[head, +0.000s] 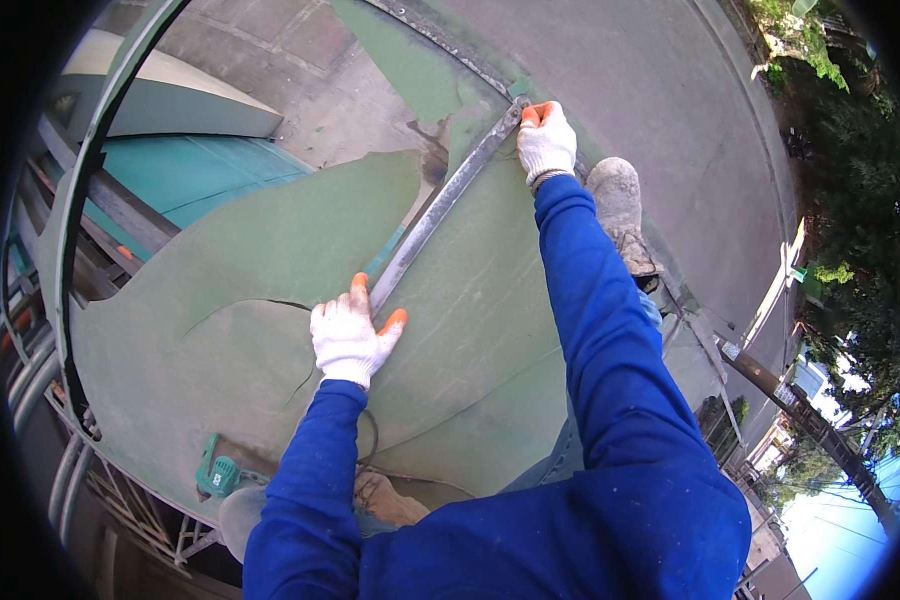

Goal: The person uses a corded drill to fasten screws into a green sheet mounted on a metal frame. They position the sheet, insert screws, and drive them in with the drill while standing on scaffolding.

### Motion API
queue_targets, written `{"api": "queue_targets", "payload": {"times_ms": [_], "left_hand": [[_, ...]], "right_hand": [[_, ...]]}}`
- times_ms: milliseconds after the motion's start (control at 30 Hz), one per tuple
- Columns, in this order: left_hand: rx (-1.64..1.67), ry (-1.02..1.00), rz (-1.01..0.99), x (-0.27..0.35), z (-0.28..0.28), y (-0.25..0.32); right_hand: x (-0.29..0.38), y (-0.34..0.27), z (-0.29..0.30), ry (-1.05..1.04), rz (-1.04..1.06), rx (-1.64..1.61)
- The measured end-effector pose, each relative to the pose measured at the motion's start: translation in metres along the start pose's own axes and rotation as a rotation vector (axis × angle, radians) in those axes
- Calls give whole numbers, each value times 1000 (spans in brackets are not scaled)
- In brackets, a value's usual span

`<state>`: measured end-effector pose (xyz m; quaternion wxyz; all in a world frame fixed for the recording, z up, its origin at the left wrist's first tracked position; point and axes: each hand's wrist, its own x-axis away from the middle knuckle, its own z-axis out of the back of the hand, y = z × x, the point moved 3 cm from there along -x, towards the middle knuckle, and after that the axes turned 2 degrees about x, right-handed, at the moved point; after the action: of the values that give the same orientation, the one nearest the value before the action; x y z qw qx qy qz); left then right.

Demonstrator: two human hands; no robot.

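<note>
A long, narrow grey metal bar (450, 191) lies diagonally across a worn green sheet (487, 292) with torn, ragged edges. My right hand (547, 142), in a white knit glove with orange fingertips, has its fingers curled together at the bar's far end. Whatever small thing may be between those fingertips is hidden. At the near end, my left hand (351, 334) in a matching glove rests with fingers spread. The bar's end comes between its thumb and index finger. A small scrap of green sheet (519, 88) sits just beyond the far end.
A green power drill (221, 472) lies at the sheet's lower left, with a cord (420, 478) near my knee. Through a large gap, concrete ground (322, 112) shows below. A metal frame edge (82, 195) curves along the left. My dusty shoe (615, 195) is beside the right arm.
</note>
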<state>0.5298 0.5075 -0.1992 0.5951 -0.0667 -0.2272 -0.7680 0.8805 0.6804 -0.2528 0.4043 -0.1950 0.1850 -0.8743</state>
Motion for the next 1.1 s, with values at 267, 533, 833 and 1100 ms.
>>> {"api": "queue_targets", "payload": {"times_ms": [267, 533, 833, 1100], "left_hand": [[1, 13, -2, 1, 0, 1], [-31, 17, -15, 1, -2, 1], [-6, -39, 19, -1, -2, -1], [19, -11, 7, 0, 1, -1]], "right_hand": [[5, -12, -4, 26, -130, 62], [-11, -16, -9, 77, -263, 97], [-3, 22, -9, 3, -68, -347], [0, 6, -7, 27, -55, -74]]}}
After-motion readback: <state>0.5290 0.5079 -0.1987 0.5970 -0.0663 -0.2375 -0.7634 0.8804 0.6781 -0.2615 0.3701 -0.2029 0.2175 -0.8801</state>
